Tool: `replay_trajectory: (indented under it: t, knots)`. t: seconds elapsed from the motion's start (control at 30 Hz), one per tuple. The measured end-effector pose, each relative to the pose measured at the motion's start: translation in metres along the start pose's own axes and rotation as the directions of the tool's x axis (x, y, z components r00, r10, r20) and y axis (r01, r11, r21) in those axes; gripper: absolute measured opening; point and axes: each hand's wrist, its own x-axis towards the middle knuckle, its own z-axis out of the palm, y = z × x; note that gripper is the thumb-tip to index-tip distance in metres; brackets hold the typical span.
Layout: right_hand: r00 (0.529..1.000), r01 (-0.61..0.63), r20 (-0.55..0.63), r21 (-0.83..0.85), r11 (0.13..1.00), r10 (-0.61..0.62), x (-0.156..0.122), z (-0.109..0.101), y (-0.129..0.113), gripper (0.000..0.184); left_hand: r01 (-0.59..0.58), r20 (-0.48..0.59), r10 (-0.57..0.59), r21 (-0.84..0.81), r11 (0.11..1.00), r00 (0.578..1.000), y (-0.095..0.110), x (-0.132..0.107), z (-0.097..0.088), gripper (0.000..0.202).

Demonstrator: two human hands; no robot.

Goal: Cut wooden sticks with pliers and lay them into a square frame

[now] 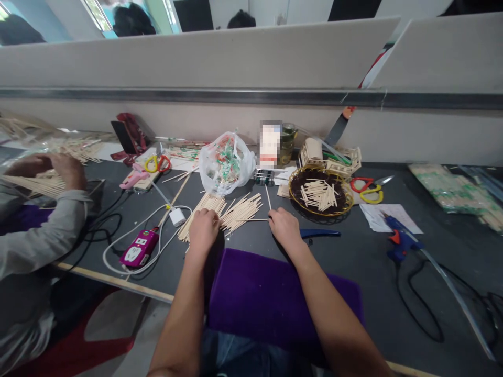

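Observation:
My left hand (204,229) rests on a pile of thin wooden sticks (206,201), its fingers curled together over them. Another bunch of wooden sticks (242,212) lies fanned out just to its right. My right hand (286,229) is closed at the tips of two single sticks; one wooden stick (268,198) points away from me, and the other stick (257,220) lies crosswise toward the bunch. The fingertips partly hide where these sticks end. Beyond the right hand, a round wicker basket (293,198) holds short cut sticks (319,193).
A purple cushion (271,298) lies before me. A white plastic bag of scraps (208,173) and a phone (270,142) stand behind. On the right are scissors (369,191) and a blue glue gun (403,235); on the left, a purple power socket (139,248), cables and a co-worker's arm (47,222).

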Motion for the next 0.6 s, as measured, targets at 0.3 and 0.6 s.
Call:
replay_trajectory:
  t: [0.3,0.6]
  knots:
    - [0.995,0.099,-0.022,0.064,0.993,-0.098,0.003,0.008,-0.005,0.017,-0.283,-0.017,0.284,-0.158,0.946,0.959,0.028,-0.002,0.014,0.013]
    - [0.998,0.062,-0.026,0.097,0.993,-0.060,0.002,0.006,-0.005,0.019,-0.243,0.004,0.243,-0.015,0.970,0.970,0.034,0.000,0.025,0.020]
